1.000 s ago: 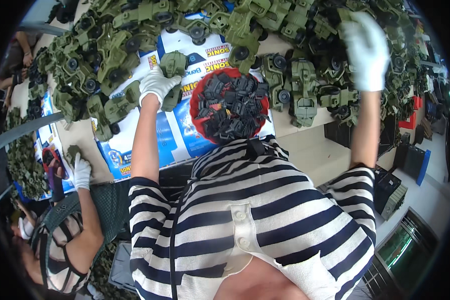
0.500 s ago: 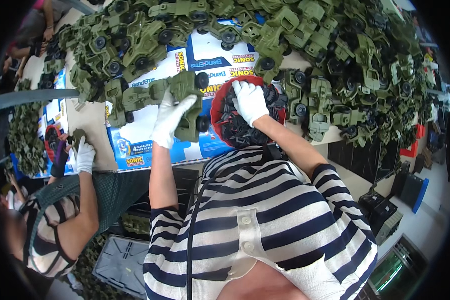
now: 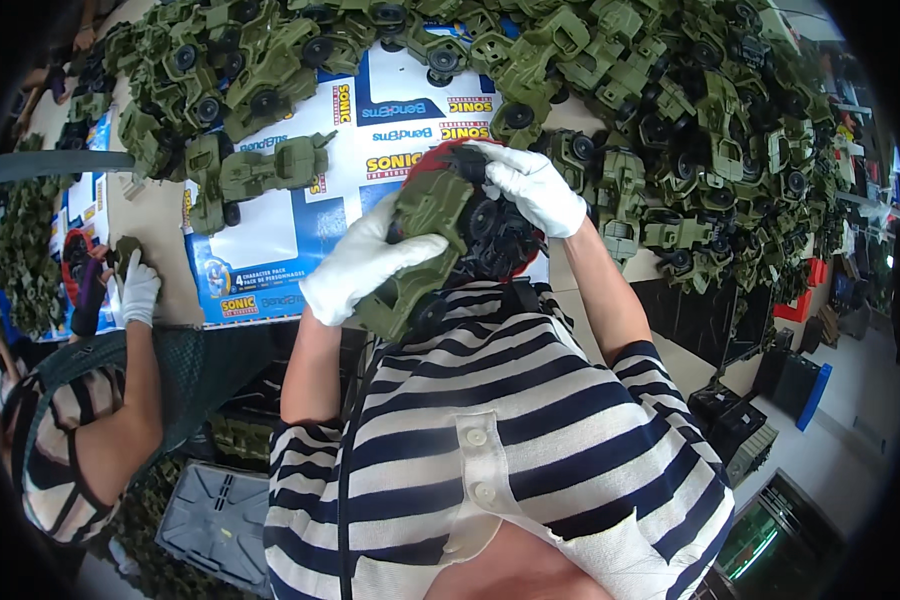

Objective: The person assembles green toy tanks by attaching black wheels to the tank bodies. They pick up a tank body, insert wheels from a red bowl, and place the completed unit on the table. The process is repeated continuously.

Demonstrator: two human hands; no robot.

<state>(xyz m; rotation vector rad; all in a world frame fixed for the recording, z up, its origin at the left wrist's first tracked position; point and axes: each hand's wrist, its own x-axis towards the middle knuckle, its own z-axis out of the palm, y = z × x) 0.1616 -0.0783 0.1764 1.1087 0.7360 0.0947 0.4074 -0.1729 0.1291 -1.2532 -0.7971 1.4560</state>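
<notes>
My gloved left hand (image 3: 360, 265) is closed round an olive-green toy military vehicle (image 3: 432, 215) with black wheels, tilted over the red bowl. The bowl's scalloped rim (image 3: 432, 153) shows behind the toy. Small black plastic parts (image 3: 498, 258) fill the bowl. At the toy's far end, my gloved right hand (image 3: 540, 190) pinches a small black plastic part (image 3: 467, 163) against or very near the body; whether it is attached cannot be seen. Another green toy vehicle (image 3: 275, 168) lies on the printed sheet to the left.
Heaps of green toy vehicles (image 3: 650, 70) line the table's far side and right. Printed cardboard (image 3: 260, 240) covers the tabletop. On the left, a co-worker's gloved hand (image 3: 140, 290) works beside another red bowl (image 3: 75, 255). A grey crate (image 3: 215, 525) sits below the table.
My left hand has brought the toy vehicle rightward over the bowl and turned it. My right hand has come up out of the bowl with a black part to the toy's far end.
</notes>
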